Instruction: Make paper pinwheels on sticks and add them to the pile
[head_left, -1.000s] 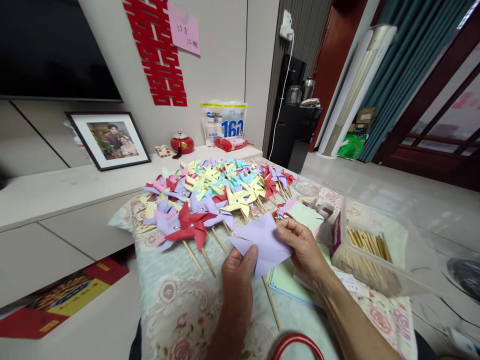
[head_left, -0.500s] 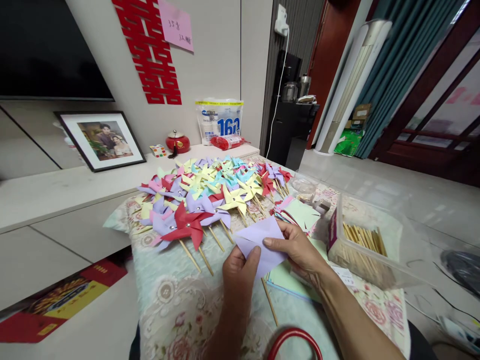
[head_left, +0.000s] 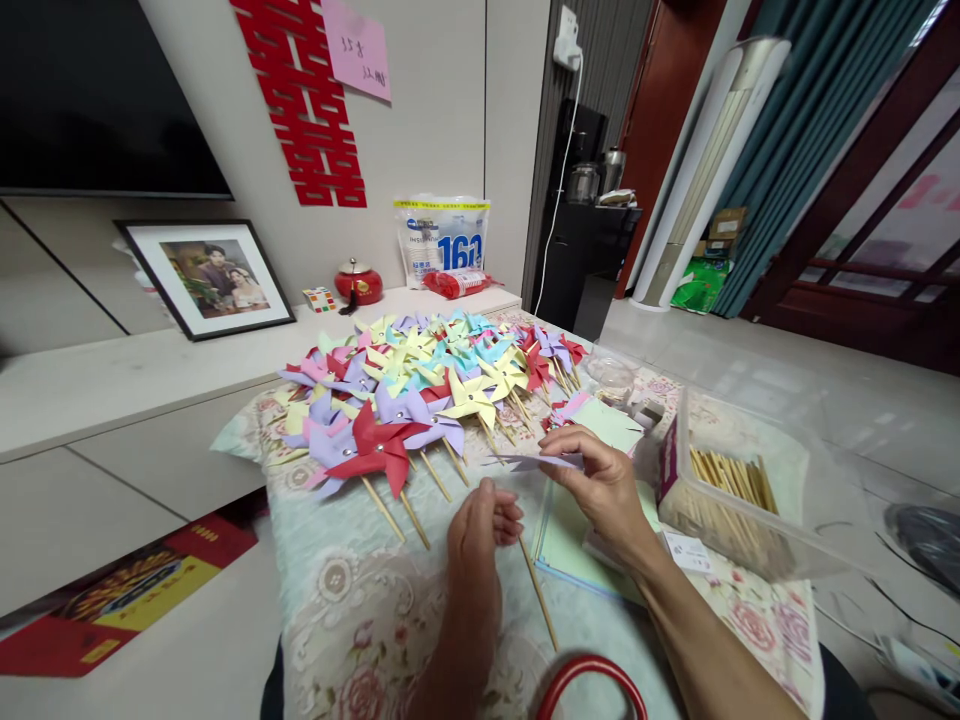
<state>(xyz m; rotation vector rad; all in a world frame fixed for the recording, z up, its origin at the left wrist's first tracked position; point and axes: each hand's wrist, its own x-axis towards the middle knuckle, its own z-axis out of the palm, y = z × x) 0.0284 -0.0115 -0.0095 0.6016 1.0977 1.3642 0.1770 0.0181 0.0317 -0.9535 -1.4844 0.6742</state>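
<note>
My right hand (head_left: 596, 475) pinches a sheet of purple paper (head_left: 525, 461) between thumb and fingers. The sheet is tipped nearly flat, so mostly its edge shows. Just below and left of it is my left hand (head_left: 484, 530), holding nothing, its fingers loosely curled and a little apart from the thumb. Beside that hand a single wooden stick (head_left: 538, 590) lies on the flowered tablecloth (head_left: 375, 600). Beyond my hands lies a crowd of paper pinwheels on sticks, a red pinwheel (head_left: 379, 450) nearest. Pale green sheets (head_left: 574, 545) lie partly under my right forearm.
A clear plastic box (head_left: 750, 540) of wooden sticks stands at the right. Cut coloured papers (head_left: 607, 428) lie left of it. A red ring-shaped handle (head_left: 589, 668) shows at the near edge. A low white cabinet (head_left: 172, 375) with a framed photo (head_left: 206, 280) runs behind the table.
My left hand has let go of the purple paper and dropped slightly lower. My right hand has tilted the sheet from facing me to nearly edge-on.
</note>
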